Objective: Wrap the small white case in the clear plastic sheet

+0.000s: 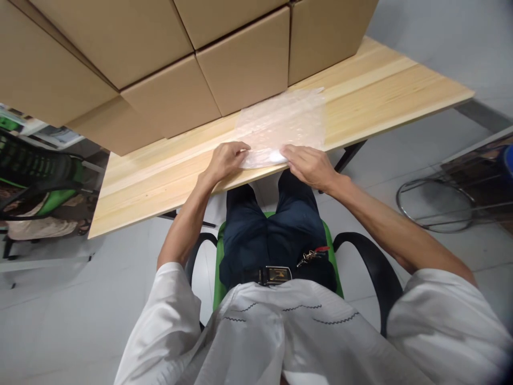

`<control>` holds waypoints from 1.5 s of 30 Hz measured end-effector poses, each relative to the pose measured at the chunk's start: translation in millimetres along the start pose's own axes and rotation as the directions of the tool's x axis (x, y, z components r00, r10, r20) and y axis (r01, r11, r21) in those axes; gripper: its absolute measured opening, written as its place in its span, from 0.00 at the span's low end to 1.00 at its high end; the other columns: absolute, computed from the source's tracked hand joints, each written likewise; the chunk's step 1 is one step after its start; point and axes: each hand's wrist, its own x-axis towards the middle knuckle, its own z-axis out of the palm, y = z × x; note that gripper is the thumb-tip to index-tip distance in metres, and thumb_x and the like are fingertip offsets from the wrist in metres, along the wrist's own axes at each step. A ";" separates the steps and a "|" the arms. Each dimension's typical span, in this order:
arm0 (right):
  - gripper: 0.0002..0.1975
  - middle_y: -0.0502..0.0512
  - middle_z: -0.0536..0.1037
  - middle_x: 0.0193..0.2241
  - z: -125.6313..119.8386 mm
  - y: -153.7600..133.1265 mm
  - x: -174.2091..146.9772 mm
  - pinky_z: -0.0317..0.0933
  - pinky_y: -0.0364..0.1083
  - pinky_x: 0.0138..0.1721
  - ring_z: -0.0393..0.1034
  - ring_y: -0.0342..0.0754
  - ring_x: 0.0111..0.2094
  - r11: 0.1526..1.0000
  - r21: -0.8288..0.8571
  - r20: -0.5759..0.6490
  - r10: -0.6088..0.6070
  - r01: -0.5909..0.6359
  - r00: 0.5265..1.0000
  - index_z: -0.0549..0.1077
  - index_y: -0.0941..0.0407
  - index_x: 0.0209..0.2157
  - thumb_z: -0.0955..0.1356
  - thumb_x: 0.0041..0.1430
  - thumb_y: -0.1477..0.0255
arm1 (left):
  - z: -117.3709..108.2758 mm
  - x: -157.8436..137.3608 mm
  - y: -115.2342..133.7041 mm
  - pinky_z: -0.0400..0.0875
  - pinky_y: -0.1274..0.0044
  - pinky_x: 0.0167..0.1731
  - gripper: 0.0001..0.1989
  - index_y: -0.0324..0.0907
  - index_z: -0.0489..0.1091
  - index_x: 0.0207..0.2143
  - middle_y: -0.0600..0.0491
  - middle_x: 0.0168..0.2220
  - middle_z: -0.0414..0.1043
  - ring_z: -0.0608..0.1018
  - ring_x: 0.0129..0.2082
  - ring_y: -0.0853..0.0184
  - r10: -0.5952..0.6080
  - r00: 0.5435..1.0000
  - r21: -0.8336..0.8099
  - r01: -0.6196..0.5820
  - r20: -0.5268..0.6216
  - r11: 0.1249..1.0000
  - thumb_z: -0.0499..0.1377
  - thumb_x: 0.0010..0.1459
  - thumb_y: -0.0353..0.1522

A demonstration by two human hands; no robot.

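Head view showed the plastic sheet (284,123) on the table (156,179), between and beyond the fingers (295,154): left hand (225,160) pinched its edge, right hand (311,164) touched it, grip unclear. Even, gentle tension seemed best.

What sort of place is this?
Perhaps a packing area or small workshop: cartons line a wooden table, a see-through plastic sheet lies there, and another chair stands at left.
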 end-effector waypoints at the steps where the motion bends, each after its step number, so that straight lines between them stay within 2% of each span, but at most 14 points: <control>1: 0.25 0.72 0.89 0.74 0.8 -1.1 1.6 0.84 0.72 0.75 0.88 0.70 0.74 1.000 -0.002 0.013 0.000 0.000 1.000 0.86 0.54 0.74 0.69 0.84 0.72 | -3.1 1.5 -1.2 0.84 0.63 0.61 0.19 0.44 0.93 0.62 0.44 0.52 0.95 0.90 0.52 0.51 0.004 1.000 0.062 -0.002 -0.031 0.998 0.66 0.80 0.40; 3: 0.27 0.72 0.87 0.78 2.2 -4.0 3.3 0.82 0.74 0.77 0.86 0.71 0.77 1.000 -0.012 0.033 0.013 -0.012 0.999 0.85 0.55 0.77 0.66 0.87 0.70 | -3.8 1.3 1.8 0.83 0.61 0.66 0.20 0.46 0.90 0.67 0.41 0.58 0.93 0.91 0.59 0.49 0.026 0.996 0.179 -0.009 -0.088 0.984 0.64 0.85 0.42; 5: 0.29 0.73 0.85 0.79 3.2 -7.8 2.8 0.80 0.76 0.79 0.85 0.73 0.78 0.999 -0.010 0.038 0.044 -0.044 0.998 0.84 0.56 0.80 0.64 0.90 0.66 | 5.1 -1.9 11.9 0.82 0.58 0.69 0.24 0.47 0.86 0.74 0.38 0.64 0.90 0.90 0.65 0.46 0.094 0.990 0.251 -0.065 -0.103 0.966 0.61 0.90 0.47; 7: 0.30 0.73 0.84 0.80 3.2 -12.1 1.4 0.78 0.78 0.80 0.83 0.75 0.79 0.997 0.015 0.036 0.081 -0.082 0.996 0.83 0.56 0.81 0.64 0.91 0.61 | 22.7 -4.8 26.0 0.80 0.54 0.74 0.29 0.46 0.82 0.78 0.34 0.70 0.87 0.88 0.70 0.43 0.218 0.975 0.274 -0.196 -0.051 0.942 0.58 0.92 0.52; 10: 0.32 0.71 0.87 0.77 -0.2 -17.1 1.2 0.76 0.78 0.81 0.83 0.75 0.78 0.988 0.076 0.026 0.135 -0.137 0.990 0.84 0.53 0.80 0.63 0.92 0.53 | 53.8 -3.1 42.8 0.73 0.46 0.83 0.33 0.44 0.81 0.79 0.31 0.78 0.83 0.85 0.78 0.40 0.371 0.926 0.249 -0.375 0.061 0.893 0.53 0.92 0.54; 12: 0.34 0.68 0.90 0.73 -4.3 -18.1 3.8 0.78 0.76 0.79 0.86 0.73 0.74 0.976 0.128 0.015 0.177 -0.178 0.984 0.87 0.50 0.77 0.60 0.93 0.49 | 68.9 1.4 46.1 0.71 0.45 0.86 0.34 0.43 0.80 0.81 0.31 0.81 0.82 0.83 0.81 0.41 0.375 0.923 0.215 -0.386 0.088 0.897 0.52 0.93 0.53; 15: 0.35 0.65 0.95 0.63 -10.4 -17.0 9.8 0.79 0.73 0.74 0.88 0.71 0.66 0.954 0.189 0.017 0.233 -0.232 0.972 0.91 0.48 0.68 0.59 0.93 0.46 | 77.0 8.4 42.4 0.75 0.47 0.84 0.35 0.43 0.80 0.82 0.32 0.82 0.82 0.83 0.82 0.41 0.338 0.937 0.144 -0.347 0.083 0.927 0.54 0.92 0.53; 18: 0.31 0.63 0.96 0.58 -13.0 -15.3 14.0 0.79 0.72 0.71 0.88 0.70 0.62 0.946 0.201 0.013 0.257 -0.254 0.966 0.92 0.47 0.62 0.61 0.92 0.47 | 72.9 13.3 37.9 0.78 0.50 0.83 0.36 0.42 0.82 0.81 0.34 0.81 0.83 0.84 0.82 0.41 0.352 0.932 0.035 -0.356 0.080 0.934 0.56 0.90 0.56; 21: 0.26 0.64 0.95 0.58 -12.8 -13.4 14.5 0.78 0.71 0.70 0.86 0.70 0.61 0.943 0.197 -0.018 0.276 -0.268 0.961 0.92 0.47 0.59 0.64 0.90 0.51 | 65.2 17.8 38.0 0.79 0.52 0.83 0.36 0.43 0.83 0.79 0.37 0.80 0.85 0.85 0.81 0.42 0.353 0.929 -0.073 -0.347 0.108 0.935 0.59 0.87 0.56; 25: 0.23 0.65 0.94 0.59 -13.2 -9.5 8.6 0.78 0.73 0.70 0.84 0.71 0.61 0.951 0.173 -0.009 0.262 -0.257 0.965 0.89 0.48 0.64 0.68 0.86 0.53 | 55.1 23.1 43.6 0.81 0.53 0.79 0.36 0.45 0.79 0.81 0.37 0.82 0.84 0.87 0.78 0.41 0.321 0.933 -0.116 -0.305 0.165 0.945 0.64 0.82 0.54; 29: 0.28 0.69 0.91 0.67 -15.9 -8.8 -2.2 0.77 0.74 0.70 0.83 0.76 0.66 0.979 0.108 0.034 0.171 -0.174 0.985 0.83 0.50 0.73 0.73 0.82 0.53 | 46.3 23.2 53.4 0.84 0.58 0.66 0.33 0.43 0.77 0.78 0.37 0.69 0.91 0.92 0.63 0.45 0.286 0.936 -0.078 -0.276 0.204 0.958 0.66 0.80 0.49; 34: 0.22 0.70 0.90 0.66 -20.4 -11.5 -5.5 0.77 0.72 0.70 0.81 0.76 0.67 0.991 -0.017 0.105 0.137 -0.136 0.985 0.82 0.50 0.72 0.72 0.83 0.62 | 41.6 22.8 63.2 0.82 0.61 0.58 0.27 0.42 0.79 0.71 0.41 0.60 0.92 0.90 0.55 0.49 0.274 0.939 -0.054 -0.269 0.207 0.962 0.64 0.75 0.41; 39: 0.17 0.68 0.91 0.61 -20.3 -7.9 -2.2 0.77 0.70 0.67 0.81 0.72 0.64 0.989 -0.042 0.089 0.146 -0.142 0.985 0.85 0.49 0.64 0.66 0.88 0.64 | 39.8 28.2 62.8 0.82 0.62 0.58 0.25 0.43 0.84 0.68 0.43 0.58 0.92 0.90 0.54 0.51 0.273 0.937 -0.091 -0.259 0.216 0.962 0.62 0.74 0.39; 45: 0.21 0.66 0.91 0.58 -16.5 0.4 0.2 0.76 0.72 0.69 0.81 0.70 0.61 0.982 0.093 0.038 0.162 -0.165 0.986 0.87 0.47 0.59 0.62 0.90 0.57 | 31.4 41.0 54.2 0.83 0.57 0.66 0.23 0.46 0.87 0.64 0.42 0.60 0.89 0.87 0.60 0.46 0.354 0.906 -0.171 -0.320 0.231 0.932 0.66 0.79 0.49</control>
